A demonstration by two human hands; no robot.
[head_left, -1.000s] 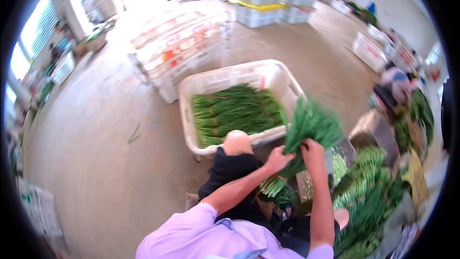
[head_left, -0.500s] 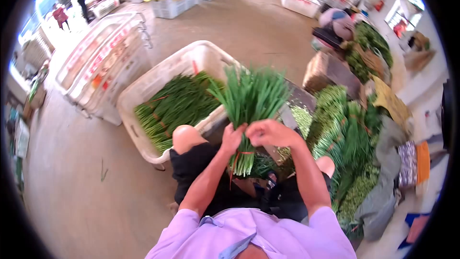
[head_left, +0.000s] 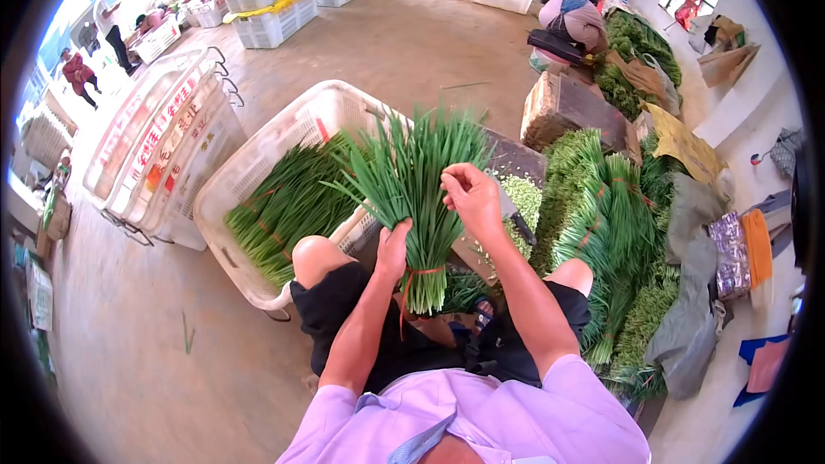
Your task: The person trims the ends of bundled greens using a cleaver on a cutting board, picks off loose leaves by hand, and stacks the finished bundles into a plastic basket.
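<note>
My left hand [head_left: 394, 249] is closed around a bundle of green chives [head_left: 421, 198] held upright between my knees. A red tie [head_left: 425, 271] circles its pale cut stems, one loose end hanging down. At the bundle's right side is my right hand [head_left: 473, 199], fingertips pinched together by the leaves; whatever they hold is too small to make out. To the left, a white plastic crate [head_left: 225, 210] contains tied chive bundles [head_left: 288, 206] lying flat. More chives [head_left: 601, 215] are heaped on my right.
Pale stem trimmings [head_left: 522, 199] and a dark-handled knife [head_left: 522, 228] lie on a board at my right. Nested white crates [head_left: 163, 146] stand on the left, stacked crates [head_left: 275, 21] farther back. A wooden block [head_left: 559, 112] is ahead right. People are in the background.
My right hand has moved up and right, away from the stems near my left hand, to the leaves. The bundle's leaves have spread out, and the camera view has shifted slightly.
</note>
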